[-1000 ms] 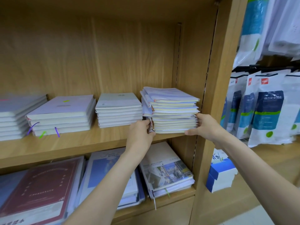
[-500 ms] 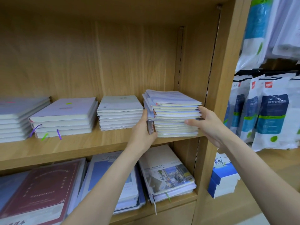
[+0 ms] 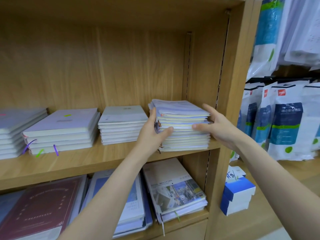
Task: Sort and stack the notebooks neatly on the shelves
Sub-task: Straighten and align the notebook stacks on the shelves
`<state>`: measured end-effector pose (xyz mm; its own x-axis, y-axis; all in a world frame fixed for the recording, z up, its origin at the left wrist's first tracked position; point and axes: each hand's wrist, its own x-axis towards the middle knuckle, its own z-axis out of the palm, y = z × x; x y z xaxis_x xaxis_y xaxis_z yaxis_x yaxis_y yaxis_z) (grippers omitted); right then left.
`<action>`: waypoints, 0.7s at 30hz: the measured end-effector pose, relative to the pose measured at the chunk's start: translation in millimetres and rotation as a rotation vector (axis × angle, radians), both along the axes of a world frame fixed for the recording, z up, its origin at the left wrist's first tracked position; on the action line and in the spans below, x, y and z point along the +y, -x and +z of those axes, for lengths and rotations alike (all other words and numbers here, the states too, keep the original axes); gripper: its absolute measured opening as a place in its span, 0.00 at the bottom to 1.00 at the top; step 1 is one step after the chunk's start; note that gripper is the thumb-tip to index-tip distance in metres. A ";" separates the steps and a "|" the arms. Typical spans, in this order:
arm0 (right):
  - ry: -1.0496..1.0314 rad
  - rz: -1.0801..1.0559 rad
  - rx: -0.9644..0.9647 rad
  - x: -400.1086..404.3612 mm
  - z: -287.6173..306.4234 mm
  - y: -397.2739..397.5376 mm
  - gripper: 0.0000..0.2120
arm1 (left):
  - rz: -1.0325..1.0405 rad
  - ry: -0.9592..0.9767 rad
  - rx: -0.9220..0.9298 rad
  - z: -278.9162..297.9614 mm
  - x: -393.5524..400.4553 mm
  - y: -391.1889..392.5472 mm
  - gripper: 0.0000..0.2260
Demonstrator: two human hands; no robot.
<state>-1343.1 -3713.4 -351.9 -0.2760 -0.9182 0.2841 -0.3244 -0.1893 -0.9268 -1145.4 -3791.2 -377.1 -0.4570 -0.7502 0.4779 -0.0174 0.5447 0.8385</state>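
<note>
A tall stack of pale notebooks (image 3: 181, 118) stands at the right end of the wooden shelf (image 3: 90, 161). My left hand (image 3: 153, 134) presses against the stack's left side, its thumb across the front edge. My right hand (image 3: 216, 125) lies against the right side with straight fingers, thumb on the front edge. The stack's edges are a little uneven. To its left stand a white notebook stack (image 3: 121, 125), a lilac stack with ribbon markers (image 3: 60, 132), and a further stack (image 3: 13, 132) at the frame's left edge.
The lower shelf holds large flat books, among them a maroon one (image 3: 39, 212) and one with a photo cover (image 3: 174, 186). The shelf's right upright (image 3: 230, 101) stands close to my right hand. Packaged goods (image 3: 285, 127) hang beyond it; blue boxes (image 3: 237, 194) sit below.
Both hands have slid up from the stack's lower front corners to its sides. The upper notebooks now sit more in line with the lower ones.
</note>
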 end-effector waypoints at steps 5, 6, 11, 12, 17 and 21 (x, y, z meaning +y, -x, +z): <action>0.017 -0.074 0.166 -0.4 -3.8 -3.4 0.40 | 0.083 0.020 0.010 -4.3 -6.3 6.2 0.34; 0.022 -0.092 0.197 0.3 -3.8 -3.5 0.40 | 0.089 0.024 0.007 -5.0 -6.8 6.2 0.33; -0.002 -0.098 0.271 2.1 -1.1 -3.3 0.43 | 0.071 0.040 0.002 -1.3 -9.5 0.2 0.36; 0.018 -0.114 0.255 1.8 -0.7 -4.5 0.44 | 0.077 0.052 -0.018 -1.1 -9.3 0.5 0.36; 0.040 -0.216 0.317 -2.3 -3.3 -7.3 0.38 | 0.185 0.123 -0.071 -2.6 -1.3 6.1 0.33; 0.038 -0.216 0.321 0.8 -6.0 -3.3 0.38 | 0.257 0.152 -0.046 -4.8 3.7 5.7 0.31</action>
<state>-1339.8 -3712.6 -357.8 -0.3534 -0.8358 0.4202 -0.6332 -0.1169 -0.7651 -1151.1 -3787.5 -381.9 -0.2852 -0.7657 0.5765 -0.2070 0.6365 0.7430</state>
